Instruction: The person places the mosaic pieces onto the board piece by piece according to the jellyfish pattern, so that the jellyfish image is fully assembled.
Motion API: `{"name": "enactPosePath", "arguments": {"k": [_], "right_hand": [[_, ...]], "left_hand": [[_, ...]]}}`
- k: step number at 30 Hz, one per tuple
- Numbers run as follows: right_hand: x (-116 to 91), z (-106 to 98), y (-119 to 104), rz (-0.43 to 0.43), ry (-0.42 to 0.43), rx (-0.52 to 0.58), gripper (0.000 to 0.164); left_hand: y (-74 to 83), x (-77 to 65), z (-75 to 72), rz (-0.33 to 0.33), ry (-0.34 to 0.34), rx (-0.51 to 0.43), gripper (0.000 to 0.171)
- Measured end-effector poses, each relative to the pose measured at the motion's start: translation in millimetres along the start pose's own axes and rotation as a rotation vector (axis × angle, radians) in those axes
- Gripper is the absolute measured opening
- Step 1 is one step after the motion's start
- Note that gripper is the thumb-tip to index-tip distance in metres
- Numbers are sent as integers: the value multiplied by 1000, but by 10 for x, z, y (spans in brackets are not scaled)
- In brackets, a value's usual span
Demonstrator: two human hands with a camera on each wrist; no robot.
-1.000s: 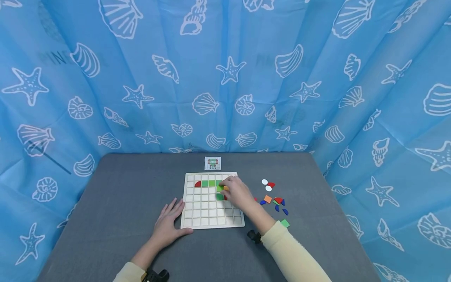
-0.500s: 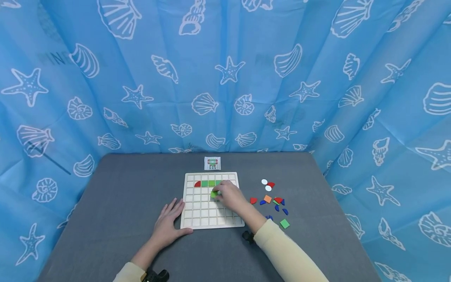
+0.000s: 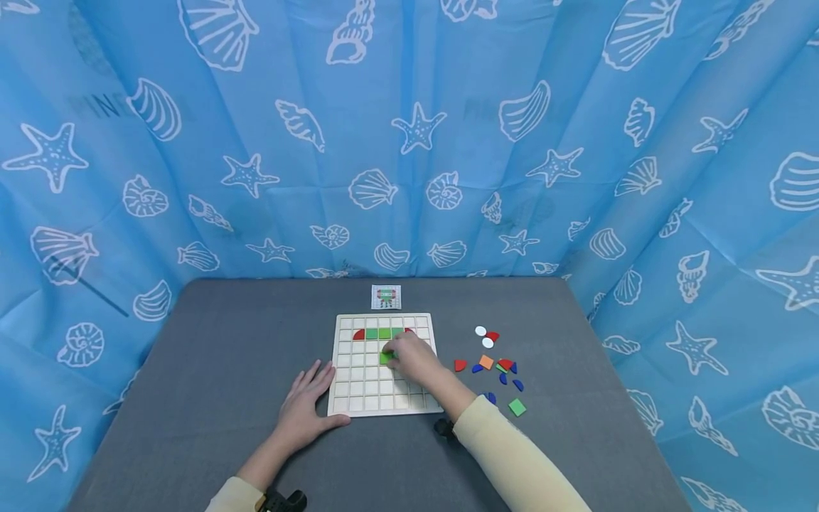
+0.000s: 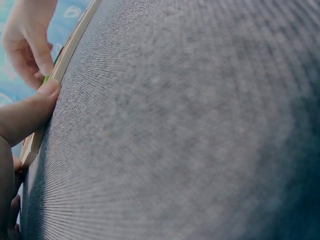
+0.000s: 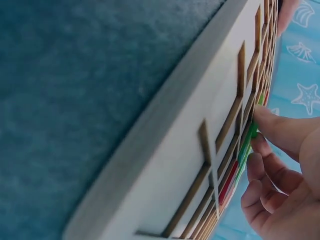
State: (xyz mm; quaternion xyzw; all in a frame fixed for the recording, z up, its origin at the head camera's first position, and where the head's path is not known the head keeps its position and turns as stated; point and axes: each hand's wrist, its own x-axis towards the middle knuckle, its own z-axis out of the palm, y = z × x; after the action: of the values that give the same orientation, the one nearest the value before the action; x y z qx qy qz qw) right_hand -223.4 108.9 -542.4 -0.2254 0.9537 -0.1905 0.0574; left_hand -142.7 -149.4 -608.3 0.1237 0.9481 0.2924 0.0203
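Observation:
My right hand (image 3: 417,361) pinches a light green square tile (image 3: 384,358) between thumb and fingertips, low over the middle of the white gridded board (image 3: 358,391). In the right wrist view the thumb and a finger meet at that green tile (image 5: 255,129). My left hand (image 3: 306,409) lies spread at the board's near left corner, its fingers along the left side and the thumb (image 4: 32,111) on the front edge. On the board, a red quarter-circle piece (image 3: 359,334) begins a row of several green squares (image 3: 372,333), with another red piece (image 3: 409,331) at its right end.
Loose pieces lie right of the board: white discs (image 3: 480,331), red quarter circles (image 3: 460,365), an orange square (image 3: 486,362), several blue half circles (image 3: 517,385) and a green square (image 3: 517,407). Behind the board lies a small pattern card (image 3: 387,296). A blue curtain (image 3: 409,213) hangs beyond the grey table.
My right hand has moved left and a little nearer with the light green tile, from the board's right part to its middle. The left hand has stayed in place.

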Motion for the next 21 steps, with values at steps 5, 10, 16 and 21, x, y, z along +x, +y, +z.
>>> {"name": "enactPosePath", "arguments": {"k": [5,10,16,21], "right_hand": [[43,7,-46,3,-5,-19,24],[19,-43,-74,-13,5,-22,26],[-121,-188,-69,-33,67,34,26],[-271,-310,-4,-14,102,89,28]], "left_hand": [[-14,-1,8,8,14,13,113],[-26,3,17,13,23,15,112],[-10,-6,11,-7,18,9,115],[-6,-9,10,-3,12,7,115]]}}
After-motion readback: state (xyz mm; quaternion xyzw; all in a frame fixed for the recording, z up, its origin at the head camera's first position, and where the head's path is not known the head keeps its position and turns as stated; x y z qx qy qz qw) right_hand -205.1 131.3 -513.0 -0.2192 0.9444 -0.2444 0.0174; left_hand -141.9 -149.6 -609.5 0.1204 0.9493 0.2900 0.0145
